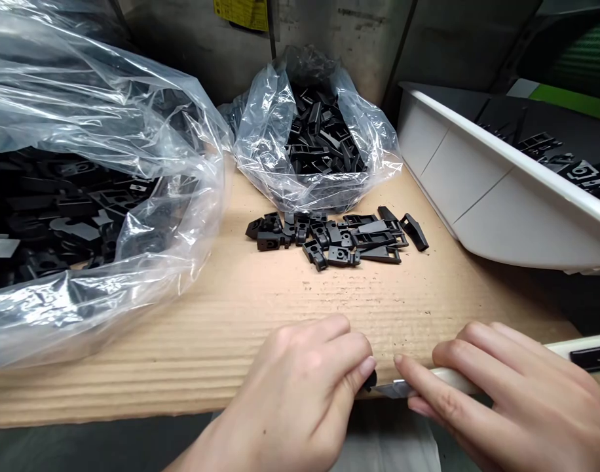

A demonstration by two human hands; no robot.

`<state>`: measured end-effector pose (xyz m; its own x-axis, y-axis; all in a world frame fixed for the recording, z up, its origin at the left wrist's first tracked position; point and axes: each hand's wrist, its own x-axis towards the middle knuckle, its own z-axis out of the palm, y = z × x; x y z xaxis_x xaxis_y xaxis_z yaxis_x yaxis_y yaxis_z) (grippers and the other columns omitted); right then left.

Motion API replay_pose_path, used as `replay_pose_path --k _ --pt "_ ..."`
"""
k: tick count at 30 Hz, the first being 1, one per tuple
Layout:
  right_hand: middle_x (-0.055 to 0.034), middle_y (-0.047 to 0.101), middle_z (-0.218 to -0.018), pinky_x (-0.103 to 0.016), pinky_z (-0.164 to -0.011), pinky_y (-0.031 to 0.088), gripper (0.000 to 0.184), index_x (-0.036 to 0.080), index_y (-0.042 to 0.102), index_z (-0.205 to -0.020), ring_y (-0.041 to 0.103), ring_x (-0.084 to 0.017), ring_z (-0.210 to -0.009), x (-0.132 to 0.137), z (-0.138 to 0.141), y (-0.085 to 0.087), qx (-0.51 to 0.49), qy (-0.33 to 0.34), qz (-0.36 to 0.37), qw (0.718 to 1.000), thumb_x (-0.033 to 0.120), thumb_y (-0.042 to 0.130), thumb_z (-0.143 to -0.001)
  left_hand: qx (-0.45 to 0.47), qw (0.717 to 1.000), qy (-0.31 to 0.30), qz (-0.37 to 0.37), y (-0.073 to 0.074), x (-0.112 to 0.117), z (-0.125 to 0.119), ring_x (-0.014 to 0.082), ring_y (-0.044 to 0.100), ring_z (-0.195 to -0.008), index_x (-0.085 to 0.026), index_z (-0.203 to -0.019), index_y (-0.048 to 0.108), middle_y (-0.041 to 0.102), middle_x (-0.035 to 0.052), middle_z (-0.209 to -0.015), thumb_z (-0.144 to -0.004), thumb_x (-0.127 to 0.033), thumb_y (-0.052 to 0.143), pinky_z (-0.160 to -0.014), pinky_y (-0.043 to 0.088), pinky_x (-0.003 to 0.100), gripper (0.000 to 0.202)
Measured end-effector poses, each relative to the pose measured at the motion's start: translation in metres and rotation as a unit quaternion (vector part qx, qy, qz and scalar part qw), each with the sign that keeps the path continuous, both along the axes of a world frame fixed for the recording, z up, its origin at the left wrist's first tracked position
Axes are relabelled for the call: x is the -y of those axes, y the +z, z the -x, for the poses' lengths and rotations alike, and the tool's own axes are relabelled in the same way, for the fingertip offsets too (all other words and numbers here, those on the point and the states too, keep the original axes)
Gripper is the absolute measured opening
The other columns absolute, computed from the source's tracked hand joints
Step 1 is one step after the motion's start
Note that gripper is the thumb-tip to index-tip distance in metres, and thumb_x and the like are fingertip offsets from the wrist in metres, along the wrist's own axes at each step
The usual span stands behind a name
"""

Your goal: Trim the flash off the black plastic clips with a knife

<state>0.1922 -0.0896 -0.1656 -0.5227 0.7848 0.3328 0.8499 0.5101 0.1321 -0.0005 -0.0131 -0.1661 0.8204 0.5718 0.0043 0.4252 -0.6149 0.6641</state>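
My left hand (304,373) is curled at the front edge of the cardboard sheet (300,314), pinching a small black plastic part (369,380) that is mostly hidden by my fingers. My right hand (506,387) grips a white-handled utility knife (452,375). Its steel blade (391,390) reaches the black part, touching it or very close. Behind my hands, a loose pile of similar black plastic parts (329,237) lies on the cardboard.
Clear plastic bags (103,196) (310,144) full of black parts stand at the left and back. A white tray (487,177) holding more black parts sits tilted at the right. Grey walls rise behind, and the cardboard's front edge drops off below my hands.
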Motion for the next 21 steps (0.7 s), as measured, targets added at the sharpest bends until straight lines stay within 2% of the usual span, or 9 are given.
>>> replay_pose_path --k 11,18,21 --pt "-0.0014 0.055 -0.058 -0.028 -0.049 0.028 0.02 0.02 0.062 -0.093 0.047 -0.014 -0.053 -0.0024 0.0026 -0.0013 -0.014 -0.009 0.014 1.0 0.026 0.044 -0.087 0.022 1.0 -0.005 0.003 -0.0033 -0.0035 -0.0008 0.0127 0.05 -0.06 -0.017 -0.065 0.049 0.052 -0.0005 -0.066 -0.086 -0.016 0.036 -0.054 0.033 0.023 0.024" --pt "-0.0015 0.053 -0.057 -0.027 -0.05 0.031 0.02 0.019 0.062 -0.086 0.046 -0.014 -0.054 0.001 0.004 -0.0044 -0.058 -0.019 0.028 0.998 0.026 0.044 -0.087 0.03 0.999 -0.005 0.022 0.0001 -0.0047 0.0005 0.0131 0.052 -0.061 -0.018 -0.068 0.052 0.054 -0.0008 -0.067 -0.086 -0.017 0.037 -0.056 0.034 0.023 0.023" --pt "-0.0022 0.055 -0.061 -0.026 -0.051 0.035 0.021 0.018 0.06 -0.097 0.048 -0.013 -0.054 0.0017 0.0039 -0.0056 -0.079 -0.018 0.023 0.996 0.027 0.045 -0.085 0.046 0.997 -0.002 0.06 0.0018 -0.0056 0.0029 0.013 0.053 -0.063 -0.018 -0.072 0.054 0.055 -0.0013 -0.067 -0.087 -0.017 0.037 -0.058 0.036 0.022 0.023"
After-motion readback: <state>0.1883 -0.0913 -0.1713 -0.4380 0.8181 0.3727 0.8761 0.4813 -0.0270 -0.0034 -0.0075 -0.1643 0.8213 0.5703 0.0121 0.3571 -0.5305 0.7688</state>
